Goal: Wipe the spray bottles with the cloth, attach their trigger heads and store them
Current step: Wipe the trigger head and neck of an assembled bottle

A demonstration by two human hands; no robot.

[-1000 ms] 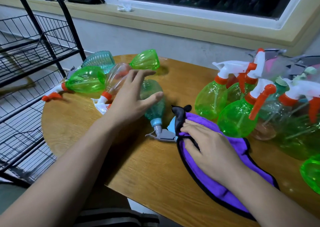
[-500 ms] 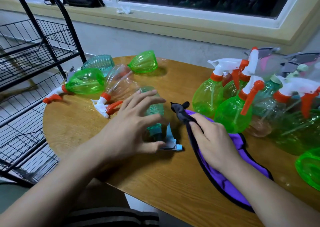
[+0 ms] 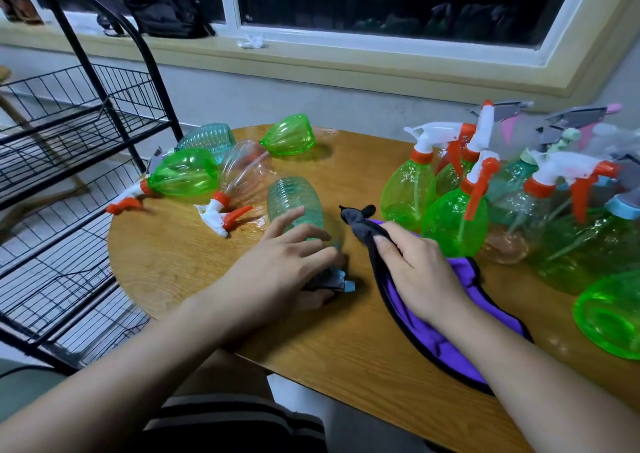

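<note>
A teal ribbed spray bottle (image 3: 294,203) lies on its side on the round wooden table (image 3: 194,265), its grey trigger head with a blue tip pointing toward me. My left hand (image 3: 277,272) covers its neck and trigger head, fingers over the top and thumb beneath. Just right of it, my right hand (image 3: 415,272) rests on the purple cloth (image 3: 464,276) and pinches its grey underside edge, which stands up in a bunch. The cloth is apart from the bottle.
A green bottle (image 3: 183,172), a clear bottle (image 3: 242,168), another teal bottle (image 3: 204,137) and a headless green bottle (image 3: 289,134) lie at the table's far left. Several upright bottles (image 3: 453,224) crowd the right. A black wire rack (image 3: 69,134) stands left of the table.
My left hand slid from the teal bottle's body down to its neck and closed around the trigger head. My right hand went from lying flat on the cloth to gathering its edge.
</note>
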